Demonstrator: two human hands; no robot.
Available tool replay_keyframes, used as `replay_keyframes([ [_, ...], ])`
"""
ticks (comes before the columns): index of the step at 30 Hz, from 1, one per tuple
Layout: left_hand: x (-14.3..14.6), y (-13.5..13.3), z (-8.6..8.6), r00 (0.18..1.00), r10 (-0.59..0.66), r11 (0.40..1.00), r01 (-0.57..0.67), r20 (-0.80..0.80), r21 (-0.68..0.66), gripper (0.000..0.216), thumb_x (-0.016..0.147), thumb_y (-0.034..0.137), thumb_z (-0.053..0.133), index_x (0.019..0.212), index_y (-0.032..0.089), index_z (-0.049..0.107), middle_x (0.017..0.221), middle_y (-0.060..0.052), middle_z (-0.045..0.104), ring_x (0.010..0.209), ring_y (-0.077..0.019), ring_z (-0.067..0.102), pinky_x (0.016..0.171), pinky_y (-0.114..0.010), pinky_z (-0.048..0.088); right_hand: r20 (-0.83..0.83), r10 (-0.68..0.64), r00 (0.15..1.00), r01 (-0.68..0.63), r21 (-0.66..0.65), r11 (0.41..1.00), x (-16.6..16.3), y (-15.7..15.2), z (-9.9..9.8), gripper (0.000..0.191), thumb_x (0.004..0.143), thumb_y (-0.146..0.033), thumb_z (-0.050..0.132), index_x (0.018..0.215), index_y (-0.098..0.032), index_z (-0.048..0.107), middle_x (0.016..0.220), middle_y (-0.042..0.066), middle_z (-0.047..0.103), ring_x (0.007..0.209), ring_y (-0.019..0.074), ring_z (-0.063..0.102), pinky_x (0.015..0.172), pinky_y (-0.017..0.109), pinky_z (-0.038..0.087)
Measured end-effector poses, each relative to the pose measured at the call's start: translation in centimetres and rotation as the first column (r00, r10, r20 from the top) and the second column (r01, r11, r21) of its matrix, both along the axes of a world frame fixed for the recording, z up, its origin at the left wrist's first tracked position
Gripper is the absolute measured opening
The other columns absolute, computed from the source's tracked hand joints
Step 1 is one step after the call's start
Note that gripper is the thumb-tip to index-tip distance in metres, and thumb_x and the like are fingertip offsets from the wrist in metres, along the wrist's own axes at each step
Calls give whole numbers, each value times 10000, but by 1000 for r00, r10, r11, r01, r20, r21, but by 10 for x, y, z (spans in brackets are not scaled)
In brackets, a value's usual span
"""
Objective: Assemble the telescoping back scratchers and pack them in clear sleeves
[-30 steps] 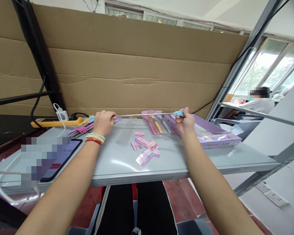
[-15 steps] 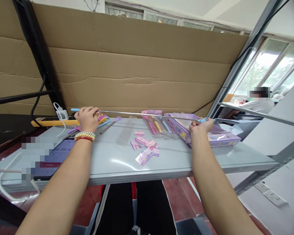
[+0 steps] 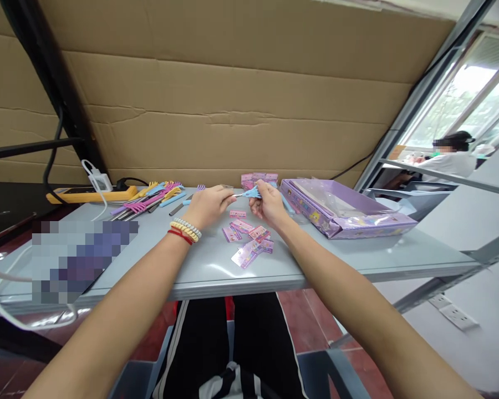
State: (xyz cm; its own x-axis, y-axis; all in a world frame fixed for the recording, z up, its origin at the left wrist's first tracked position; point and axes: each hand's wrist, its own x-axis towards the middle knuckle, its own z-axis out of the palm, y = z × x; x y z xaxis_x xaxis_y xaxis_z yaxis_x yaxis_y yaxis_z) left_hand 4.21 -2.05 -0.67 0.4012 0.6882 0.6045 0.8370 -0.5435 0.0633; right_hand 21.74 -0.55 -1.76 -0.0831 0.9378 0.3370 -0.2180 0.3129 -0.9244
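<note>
Both hands meet over the middle of the grey table (image 3: pixel 316 266). My left hand (image 3: pixel 208 204) and my right hand (image 3: pixel 268 204) are closed on the two ends of a blue telescopic back scratcher (image 3: pixel 251 193), now pushed short, with its claw head between them. Just below the hands lie several small pink and purple label cards (image 3: pixel 247 244). A pile of more coloured back scratchers (image 3: pixel 149 198) lies to the left of my left hand.
An open purple box (image 3: pixel 343 213) sits at the right of the table. A yellow power strip (image 3: pixel 89 194) with a white charger and cable lies at the back left. A cardboard wall stands behind. A person sits at the far right by the windows.
The scratcher was stretched long between hands held far apart; the hands have come together and the rod has collapsed short. The camera has tipped downward.
</note>
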Motion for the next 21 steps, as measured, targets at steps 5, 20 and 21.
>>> replay_keyframes([
  [5, -13, 8, -2, 995, -64, 989, 74, 78, -128, 281, 915, 399, 461, 1036, 217, 638, 1008, -51, 707, 906, -208, 630, 703, -290, 405, -85, 17, 996, -23, -64, 998, 19, 4, 4, 499, 686, -641, 669, 692, -195, 445, 495, -46, 555, 318, 58, 457, 260, 173, 262],
  [20, -8, 8, -3, 954, -126, 986, 151, 274, -72, 199, 854, 310, 532, 983, 183, 615, 812, -26, 676, 701, -159, 586, 672, -271, 421, -59, 115, 992, -113, 33, 993, 26, 4, 13, 390, 640, -477, 779, 786, -167, 592, 555, -23, 614, 418, 78, 528, 313, 168, 340],
  [21, -9, 8, -2, 948, -132, 987, 153, 291, -50, 195, 862, 290, 508, 970, 181, 628, 823, -30, 679, 708, -159, 586, 678, -271, 425, -42, 112, 993, -110, 54, 992, 27, 3, 17, 392, 616, -457, 799, 778, -174, 582, 547, -33, 606, 418, 80, 528, 310, 167, 338],
])
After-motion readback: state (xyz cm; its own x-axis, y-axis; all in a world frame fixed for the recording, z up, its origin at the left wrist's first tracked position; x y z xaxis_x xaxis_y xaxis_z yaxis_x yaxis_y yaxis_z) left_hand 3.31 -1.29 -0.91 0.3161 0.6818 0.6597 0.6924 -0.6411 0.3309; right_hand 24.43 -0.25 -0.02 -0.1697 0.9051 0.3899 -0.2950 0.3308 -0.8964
